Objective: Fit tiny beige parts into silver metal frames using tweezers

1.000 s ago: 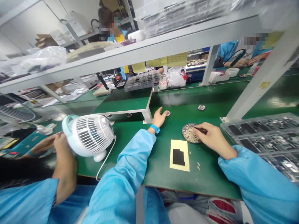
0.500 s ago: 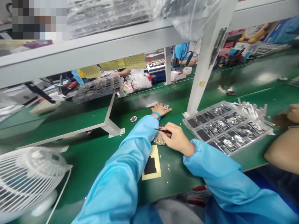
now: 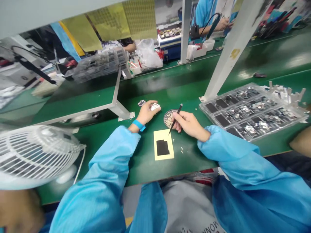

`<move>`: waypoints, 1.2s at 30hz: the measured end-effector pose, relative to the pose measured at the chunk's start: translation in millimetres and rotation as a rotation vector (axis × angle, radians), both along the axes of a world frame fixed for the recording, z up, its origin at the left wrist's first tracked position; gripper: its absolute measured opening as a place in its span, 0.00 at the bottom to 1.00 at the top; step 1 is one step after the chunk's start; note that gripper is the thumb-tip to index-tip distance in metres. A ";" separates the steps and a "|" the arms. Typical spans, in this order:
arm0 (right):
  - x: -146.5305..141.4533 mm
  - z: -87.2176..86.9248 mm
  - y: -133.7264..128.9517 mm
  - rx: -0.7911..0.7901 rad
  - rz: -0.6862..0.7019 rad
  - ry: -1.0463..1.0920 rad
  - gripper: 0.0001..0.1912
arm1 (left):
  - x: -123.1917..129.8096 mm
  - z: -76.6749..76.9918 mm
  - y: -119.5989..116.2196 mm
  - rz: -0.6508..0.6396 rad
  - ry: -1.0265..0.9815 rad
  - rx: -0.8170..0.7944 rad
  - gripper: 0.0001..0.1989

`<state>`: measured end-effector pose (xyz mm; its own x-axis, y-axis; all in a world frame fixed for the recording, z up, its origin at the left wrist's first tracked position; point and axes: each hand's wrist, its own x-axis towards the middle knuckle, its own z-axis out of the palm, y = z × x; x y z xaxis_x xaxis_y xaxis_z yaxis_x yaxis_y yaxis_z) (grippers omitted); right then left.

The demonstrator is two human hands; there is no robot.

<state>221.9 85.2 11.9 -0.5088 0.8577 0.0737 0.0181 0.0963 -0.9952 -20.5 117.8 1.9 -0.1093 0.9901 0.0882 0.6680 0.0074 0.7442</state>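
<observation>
My left hand (image 3: 146,113), with a blue band at the wrist, holds a small white-and-dark flat part (image 3: 155,106) between thumb and fingers. A similar small part (image 3: 141,103) lies on the green table just behind that hand. My right hand (image 3: 188,122) grips black tweezers (image 3: 179,109) like a pen, their tip pointing down over the top right corner of a yellow sheet (image 3: 157,135). On this sheet is a black cut shape (image 3: 162,148). Partly behind my right fingers sits a round dish (image 3: 167,120) of tiny pale pieces.
To the right is a clear compartment tray (image 3: 252,111) of small parts. A white post (image 3: 222,61) rises behind it. At left stand a white fan (image 3: 41,155) and a low shelf leg (image 3: 120,110). Co-workers sit across and at both sides. Tiny bits (image 3: 182,150) lie near the sheet.
My left hand has come back nearer from the far side of the table and now has the small part between its fingers. The tweezers have swung to point down towards the sheet. The view has tilted down.
</observation>
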 end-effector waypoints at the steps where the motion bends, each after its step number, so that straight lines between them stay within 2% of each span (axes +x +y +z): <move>1: -2.4 -2.9 -1.6 -0.067 0.059 0.021 0.24 | -2.8 0.8 -22.0 -0.022 -0.077 -0.025 0.21; 3: -5.7 -8.2 -5.5 -0.029 0.117 0.009 0.23 | -3.8 3.9 -63.0 -0.073 -0.427 -0.138 0.22; 5: -6.5 -12.4 -9.3 0.126 0.102 -0.059 0.18 | -1.8 7.9 -95.3 -0.119 -0.625 -0.251 0.21; 7: -6.0 -15.2 -12.2 0.241 0.069 -0.119 0.14 | 0.8 10.1 -115.3 -0.157 -0.696 -0.356 0.20; 9: -5.3 -16.8 -13.8 0.272 0.052 -0.148 0.12 | 3.3 8.5 -124.1 -0.172 -0.696 -0.397 0.19; 16: -5.4 -18.8 -15.6 0.310 0.067 -0.167 0.10 | 13.3 -8.0 -127.4 -0.122 -0.588 -0.359 0.15; 22: -5.9 -18.6 -17.2 0.285 0.078 -0.129 0.10 | 16.7 -8.5 -130.4 -0.077 -0.592 -0.341 0.14; 26: -4.9 -14.0 -19.0 0.276 0.004 -0.011 0.11 | 19.1 -10.0 -128.4 -0.035 -0.668 -0.317 0.13; 31: -2.5 -3.3 -24.1 0.530 -0.103 -0.065 0.08 | 24.9 -11.3 -127.5 0.024 -0.782 -0.254 0.15; 36: -2.7 -0.9 -26.9 0.662 -0.083 -0.072 0.05 | 28.1 -13.2 -129.3 0.026 -0.789 -0.215 0.15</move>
